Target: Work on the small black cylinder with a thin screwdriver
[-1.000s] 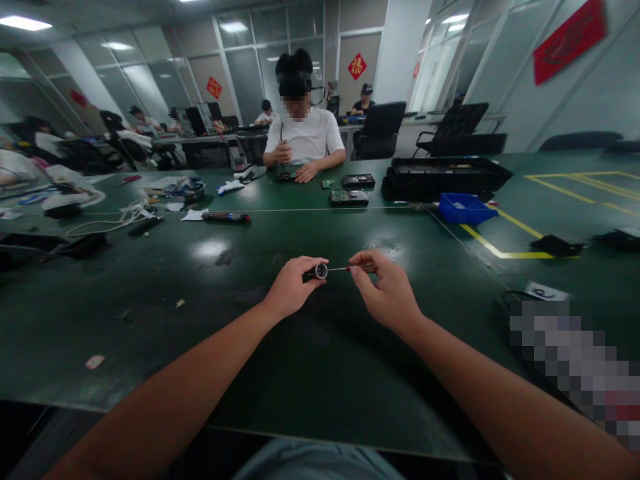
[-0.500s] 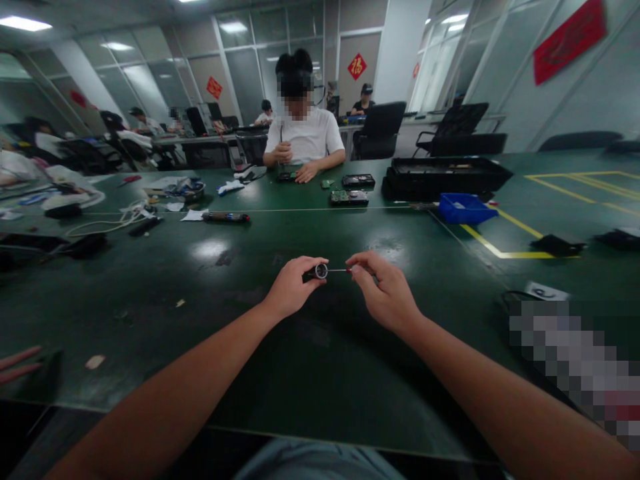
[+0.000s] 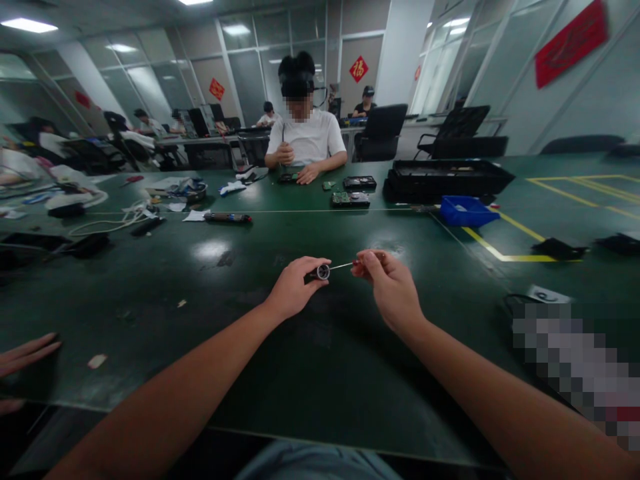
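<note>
My left hand grips a small dark cylindrical part between thumb and fingers. Its round end, rimmed in silver, faces me, and what lies inside is too small to make out. In my right hand, closed around its red handle, is a thin screwdriver. The metal shaft points left and its tip meets or nearly meets the right side of the part; I cannot tell whether it touches. Both hands are held over the green table.
Across the table a person works near circuit boards. A black tray and blue bin stand back right. An electric screwdriver and cables lie left. Another person's hand rests at the left edge.
My right hand has turned, and the screwdriver's handle end has risen a little, so its shaft now slants. The other person's hand at the left edge reaches further into view.
</note>
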The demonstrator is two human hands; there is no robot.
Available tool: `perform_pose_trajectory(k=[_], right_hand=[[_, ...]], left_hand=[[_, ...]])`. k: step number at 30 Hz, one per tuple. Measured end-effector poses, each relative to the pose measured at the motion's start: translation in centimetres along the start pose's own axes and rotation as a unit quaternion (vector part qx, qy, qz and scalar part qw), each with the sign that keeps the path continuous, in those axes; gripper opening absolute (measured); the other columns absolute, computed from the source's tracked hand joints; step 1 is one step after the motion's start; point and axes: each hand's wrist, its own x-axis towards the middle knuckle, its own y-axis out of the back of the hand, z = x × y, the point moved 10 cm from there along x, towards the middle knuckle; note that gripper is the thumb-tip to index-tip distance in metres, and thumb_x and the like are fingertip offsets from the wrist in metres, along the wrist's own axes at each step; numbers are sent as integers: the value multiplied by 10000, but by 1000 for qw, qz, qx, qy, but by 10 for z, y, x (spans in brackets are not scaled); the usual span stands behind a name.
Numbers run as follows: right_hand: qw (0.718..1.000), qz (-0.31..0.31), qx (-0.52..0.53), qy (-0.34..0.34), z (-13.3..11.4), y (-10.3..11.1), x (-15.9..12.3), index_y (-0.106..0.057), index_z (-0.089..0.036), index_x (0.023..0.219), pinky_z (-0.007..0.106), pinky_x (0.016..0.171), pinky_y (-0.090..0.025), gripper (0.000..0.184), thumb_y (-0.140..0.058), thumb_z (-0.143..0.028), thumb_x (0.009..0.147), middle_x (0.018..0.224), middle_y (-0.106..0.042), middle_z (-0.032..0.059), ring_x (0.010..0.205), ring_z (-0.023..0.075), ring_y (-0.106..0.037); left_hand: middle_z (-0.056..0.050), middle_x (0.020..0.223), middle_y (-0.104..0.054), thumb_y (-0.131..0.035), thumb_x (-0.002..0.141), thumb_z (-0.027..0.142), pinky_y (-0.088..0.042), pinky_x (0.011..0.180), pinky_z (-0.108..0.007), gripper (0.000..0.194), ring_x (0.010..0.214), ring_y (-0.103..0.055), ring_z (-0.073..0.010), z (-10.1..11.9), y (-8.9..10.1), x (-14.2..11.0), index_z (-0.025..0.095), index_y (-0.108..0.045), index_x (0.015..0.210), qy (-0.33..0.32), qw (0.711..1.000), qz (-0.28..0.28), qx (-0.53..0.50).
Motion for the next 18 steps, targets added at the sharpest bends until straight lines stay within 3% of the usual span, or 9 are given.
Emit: perform_pose_trajectory(k=[3,5,8,12,18], right_hand=[[990,25,105,-88,25,5,5,-635,-204,878,387,798,-579,248,-607,-450,901,800,-640,22,720,171,-645],[986,46,112,-111,33,11,6,-623,-204,850,369,760,-579,235,-609,-432,902,772,-622,13,684,159,-622],[993,67,60,-75,26,17,6,-626,-200,885,357,740,-567,233,-604,-430,909,796,-637,20,695,158,-616],[998,51,-13,-19,12,14,3,-630,-191,943,382,787,-556,272,-582,-458,926,836,-671,39,759,177,-650],[999,20,-45,10,5,5,0,-632,-183,986,399,799,-557,314,-581,-487,928,881,-703,64,797,196,-685]], left_hand=[[-50,1233,-672,-706,860,185,-413,1067,-435,395,1165,-595,-218,2,0,2,260,-659,1245,-16,1000,-5,23],[-54,1225,-674,-713,853,175,-418,1056,-434,404,1152,-598,-219,-3,1,2,254,-660,1245,-6,999,-6,33],[-59,1219,-674,-709,855,175,-433,1038,-419,398,1139,-603,-218,-8,-1,3,242,-664,1244,7,999,-16,33],[-59,1217,-675,-712,855,191,-433,1041,-420,405,1143,-603,-226,-8,-1,3,245,-660,1253,9,999,-18,30],[-43,1222,-680,-728,840,185,-436,1039,-406,422,1152,-601,-220,-3,-1,3,253,-658,1251,10,1000,-15,18]])
